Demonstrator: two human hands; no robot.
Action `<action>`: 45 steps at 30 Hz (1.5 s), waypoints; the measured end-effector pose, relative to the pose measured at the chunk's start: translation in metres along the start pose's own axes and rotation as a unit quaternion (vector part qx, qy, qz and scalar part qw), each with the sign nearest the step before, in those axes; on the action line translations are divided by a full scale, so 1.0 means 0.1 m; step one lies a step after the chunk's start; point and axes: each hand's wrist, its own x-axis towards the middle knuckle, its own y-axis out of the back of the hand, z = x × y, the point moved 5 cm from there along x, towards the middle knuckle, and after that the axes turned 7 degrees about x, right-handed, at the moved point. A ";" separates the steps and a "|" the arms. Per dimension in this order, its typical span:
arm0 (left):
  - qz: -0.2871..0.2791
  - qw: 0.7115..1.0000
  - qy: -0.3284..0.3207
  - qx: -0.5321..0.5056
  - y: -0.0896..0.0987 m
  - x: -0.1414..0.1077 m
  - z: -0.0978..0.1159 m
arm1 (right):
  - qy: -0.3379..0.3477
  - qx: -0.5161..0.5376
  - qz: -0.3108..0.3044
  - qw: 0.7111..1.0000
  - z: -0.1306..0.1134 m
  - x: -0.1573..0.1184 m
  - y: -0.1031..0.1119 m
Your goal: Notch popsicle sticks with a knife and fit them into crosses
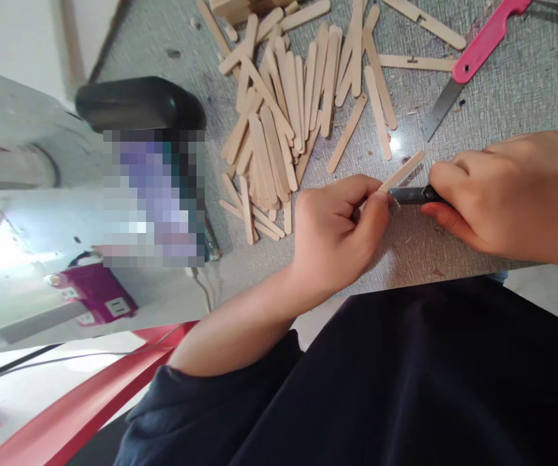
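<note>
My left hand (342, 226) pinches a wooden stick (404, 171) between thumb and fingers, and the stick's free end points up and right. My right hand (507, 194) is closed around the dark handle of a knife (409, 195). The blade points left and meets the stick beside my left thumb; its tip is hidden there. Beyond my hands, a heap of wooden sticks (279, 123) lies on the grey textured table (240, 275).
A pink-handled cutter (483, 45) lies at the upper right, near two notched sticks (427, 24). At the left are a black rounded object (138, 103), a blurred-out screen (157, 194) and a purple socket box (99, 294) with cables. A wooden block (240, 9) sits at the top edge.
</note>
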 end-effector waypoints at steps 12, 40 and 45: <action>-0.072 0.997 -0.003 -0.038 0.03 0.07 -0.03 | 0.035 -0.041 0.017 0.998 0.04 0.01 -0.01; -0.024 0.991 -0.112 0.073 0.00 -0.02 0.04 | 0.028 -0.015 0.018 0.999 0.07 0.01 -0.01; -0.019 0.990 -0.107 0.094 -0.01 -0.04 0.05 | 0.029 -0.040 0.014 0.999 0.02 -0.01 0.04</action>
